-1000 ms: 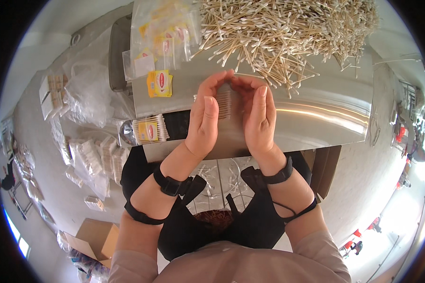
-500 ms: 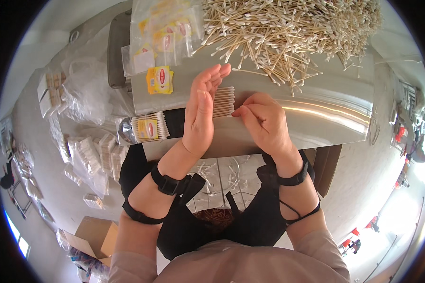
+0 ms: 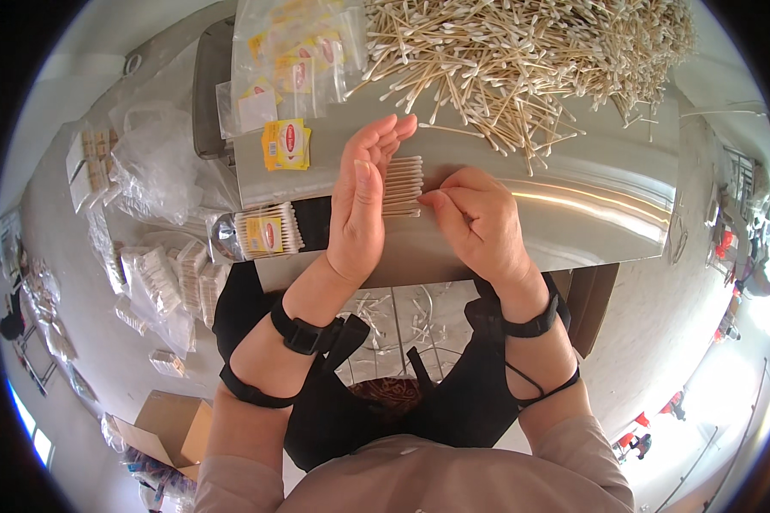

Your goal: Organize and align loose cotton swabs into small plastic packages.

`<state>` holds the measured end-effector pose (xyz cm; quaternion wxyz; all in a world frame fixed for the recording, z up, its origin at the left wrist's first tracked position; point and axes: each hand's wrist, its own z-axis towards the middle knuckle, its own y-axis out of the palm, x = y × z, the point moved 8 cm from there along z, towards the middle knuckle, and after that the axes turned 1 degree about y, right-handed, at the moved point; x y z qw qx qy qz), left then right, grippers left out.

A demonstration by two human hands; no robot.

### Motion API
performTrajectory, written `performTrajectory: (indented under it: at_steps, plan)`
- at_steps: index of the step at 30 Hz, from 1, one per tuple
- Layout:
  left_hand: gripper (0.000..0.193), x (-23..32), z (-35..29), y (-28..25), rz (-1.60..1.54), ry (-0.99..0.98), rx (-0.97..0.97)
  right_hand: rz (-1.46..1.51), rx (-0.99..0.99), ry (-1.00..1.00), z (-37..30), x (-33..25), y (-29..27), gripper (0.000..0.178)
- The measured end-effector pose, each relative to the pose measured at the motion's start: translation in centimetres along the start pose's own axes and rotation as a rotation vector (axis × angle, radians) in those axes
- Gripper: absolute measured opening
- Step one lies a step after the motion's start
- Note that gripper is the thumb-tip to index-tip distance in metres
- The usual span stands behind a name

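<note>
A row of cotton swabs (image 3: 402, 186) lies side by side on the metal tabletop between my two hands. My left hand (image 3: 359, 209) stands on edge at the row's left end, fingers stretched out and covering the swabs' far ends. At the right, my right hand (image 3: 479, 222) is closed, with thumb and forefinger pinched close to the swab tips. Whatever lies between those fingertips cannot be made out. Left of my left hand, a pack of swabs with a yellow label (image 3: 268, 232) sits beside a black strip (image 3: 316, 224).
A large heap of loose swabs (image 3: 522, 68) covers the table's far side. Yellow cards (image 3: 287, 145) and clear bags with labels (image 3: 304, 60) lie at the far left. Wrapped bundles (image 3: 154, 278) and an open cardboard box (image 3: 171, 432) are on the floor at left.
Both hands keep nearly the same pose. The right fingertips sit slightly higher along the swab tips, and the view has shifted a little.
</note>
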<state>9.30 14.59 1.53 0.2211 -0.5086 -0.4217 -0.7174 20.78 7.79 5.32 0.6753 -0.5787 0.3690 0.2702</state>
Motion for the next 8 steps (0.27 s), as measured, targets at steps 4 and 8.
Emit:
performTrajectory:
  at_steps: [4,8]
  plan:
    - [0.058,0.08,0.04,0.02,-0.001,-0.005,0.006,0.002,0.064,-0.005,0.16,-0.17,-0.28,0.009]
    - [0.058,0.23,0.10,-0.02,0.005,-0.003,0.002,-0.047,0.009,-0.009,0.24,-0.16,-0.08,0.008]
